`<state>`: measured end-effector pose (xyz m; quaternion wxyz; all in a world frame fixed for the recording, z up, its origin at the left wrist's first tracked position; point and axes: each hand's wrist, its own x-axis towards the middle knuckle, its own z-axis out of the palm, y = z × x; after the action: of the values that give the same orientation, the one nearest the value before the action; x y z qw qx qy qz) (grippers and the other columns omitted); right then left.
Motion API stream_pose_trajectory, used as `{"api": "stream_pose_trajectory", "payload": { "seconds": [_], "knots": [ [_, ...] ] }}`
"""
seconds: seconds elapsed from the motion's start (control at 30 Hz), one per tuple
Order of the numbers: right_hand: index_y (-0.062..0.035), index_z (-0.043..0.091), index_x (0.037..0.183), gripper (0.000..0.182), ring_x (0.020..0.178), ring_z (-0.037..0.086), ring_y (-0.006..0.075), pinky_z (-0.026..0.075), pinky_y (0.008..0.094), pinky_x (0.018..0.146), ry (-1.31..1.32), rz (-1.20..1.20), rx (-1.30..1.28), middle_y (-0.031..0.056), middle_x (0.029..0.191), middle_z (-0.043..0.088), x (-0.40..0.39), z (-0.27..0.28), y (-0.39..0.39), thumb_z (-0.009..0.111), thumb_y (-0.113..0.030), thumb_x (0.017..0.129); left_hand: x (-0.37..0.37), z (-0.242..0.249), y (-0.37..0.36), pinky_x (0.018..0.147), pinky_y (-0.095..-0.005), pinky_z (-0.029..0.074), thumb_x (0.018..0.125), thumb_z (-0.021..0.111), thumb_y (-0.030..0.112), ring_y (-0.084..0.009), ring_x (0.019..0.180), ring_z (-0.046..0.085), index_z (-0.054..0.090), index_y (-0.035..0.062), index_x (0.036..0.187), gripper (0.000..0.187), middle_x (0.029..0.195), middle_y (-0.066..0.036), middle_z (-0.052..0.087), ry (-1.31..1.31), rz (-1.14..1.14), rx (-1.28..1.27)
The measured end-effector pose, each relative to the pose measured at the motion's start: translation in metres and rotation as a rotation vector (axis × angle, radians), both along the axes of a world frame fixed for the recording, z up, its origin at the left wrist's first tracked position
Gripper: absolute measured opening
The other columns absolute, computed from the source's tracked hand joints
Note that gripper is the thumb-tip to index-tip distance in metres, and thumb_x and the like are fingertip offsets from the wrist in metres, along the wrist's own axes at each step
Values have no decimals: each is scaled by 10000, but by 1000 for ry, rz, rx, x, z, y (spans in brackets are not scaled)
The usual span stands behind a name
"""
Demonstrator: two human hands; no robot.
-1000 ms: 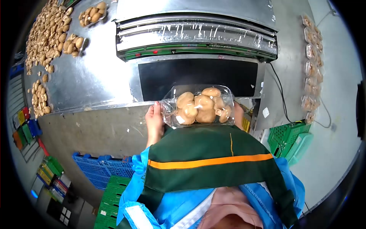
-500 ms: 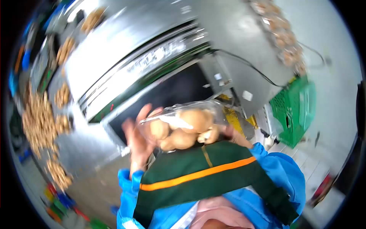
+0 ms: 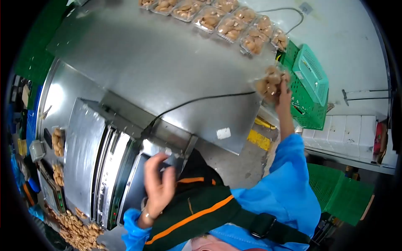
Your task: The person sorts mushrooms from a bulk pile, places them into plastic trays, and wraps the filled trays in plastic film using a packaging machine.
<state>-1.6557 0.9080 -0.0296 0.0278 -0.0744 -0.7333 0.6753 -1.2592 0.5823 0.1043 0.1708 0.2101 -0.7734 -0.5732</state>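
My right hand (image 3: 284, 94) is stretched out to the right, closed on the near side of a clear-wrapped pack of mushrooms (image 3: 269, 85). The pack hangs over the right end of the steel table (image 3: 184, 58), by the green crate. My left hand (image 3: 158, 186) holds nothing, thumb and fingers apart. It hovers near the dark plate (image 3: 136, 180) of the wrapping machine (image 3: 104, 167), close to my apron. Similar packs of mushrooms (image 3: 230, 27) stand in rows along the table's far edge.
A green crate (image 3: 310, 111) with a pale green basket (image 3: 312, 73) on it stands right of the table. A black cable (image 3: 201, 99) crosses the tabletop. Loose mushrooms (image 3: 81, 230) are heaped at lower left. A white paper scrap (image 3: 223, 133) lies near the table's front corner.
The pack moved from between both hands before my body out to the right, now in my right hand alone. My left hand let go. The view turned right.
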Motion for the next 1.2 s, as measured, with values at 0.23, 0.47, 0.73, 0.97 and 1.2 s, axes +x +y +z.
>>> {"api": "stream_pose_trajectory", "payload": {
  "seconds": [0.23,0.47,0.73,0.97,1.2],
  "knots": [
    [-24,457,1229,568,1019,525,264,449,403,837,-282,-32,-216,112,1194,514,-191,-39,12,473,-477,887,50,1,-40,912,-329,395,865,460,-20,-231,1033,499,480,-2,1099,235,1105,-158,509,-95,526,-377],
    [-44,654,875,339,862,577,394,458,464,747,374,95,1507,226,1001,609,-250,-86,55,544,-357,805,219,4,-102,903,-335,426,925,463,107,-242,1028,527,523,-3,1132,242,1081,-128,553,-349,1374,-749],
    [14,582,1094,323,932,574,265,455,360,835,686,277,1181,174,1029,609,-247,-104,1,563,-172,831,443,-59,-61,820,-330,452,780,522,117,-255,879,581,553,-44,1067,330,967,-169,605,-570,2199,-720],
    [30,573,1094,266,958,577,229,451,333,846,262,755,397,137,1039,610,19,-2,-240,500,-107,879,629,-168,-60,932,-461,387,800,509,349,-389,1072,506,528,80,1182,468,1104,-231,552,-1026,2426,18],
    [8,596,1047,223,936,585,195,442,304,841,748,1036,685,124,1000,632,227,128,-323,468,-104,901,727,-173,-191,846,-475,401,791,418,90,-399,922,521,547,-19,1098,351,1076,-224,555,-842,1892,-564]
  ]
}}
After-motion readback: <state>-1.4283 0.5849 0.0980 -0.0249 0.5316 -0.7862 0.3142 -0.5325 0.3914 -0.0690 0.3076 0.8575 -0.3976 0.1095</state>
